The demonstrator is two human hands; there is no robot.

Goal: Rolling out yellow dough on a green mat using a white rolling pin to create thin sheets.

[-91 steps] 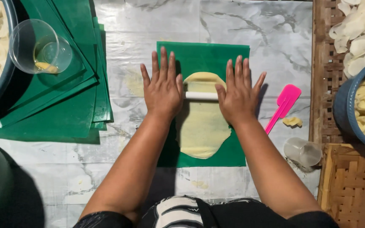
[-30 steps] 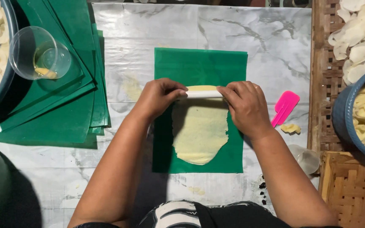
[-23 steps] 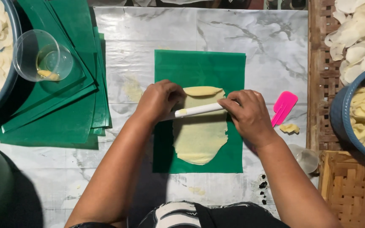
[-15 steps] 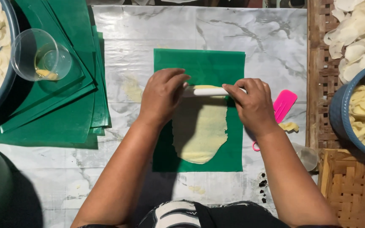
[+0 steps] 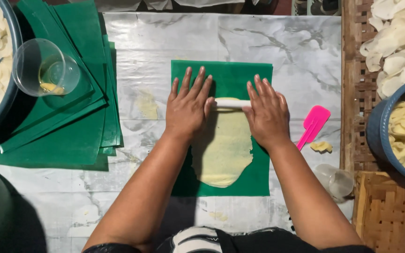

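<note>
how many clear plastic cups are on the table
2: one upright clear plastic cup on the stacked green sheets at left, one lying clear plastic cup at right near the pink spatula.

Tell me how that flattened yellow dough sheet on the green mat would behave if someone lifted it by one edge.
The dough sheet looks rolled very thin, so it would probably droop and stretch rather than hold its shape. Its ragged edges suggest it could tear easily. It lies flat against the green mat, so it may cling somewhat and need peeling.

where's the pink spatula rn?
Head view, right side: the pink spatula lies on the marble table, just right of the right hand and the green sheet, beside a dough scrap.
</note>
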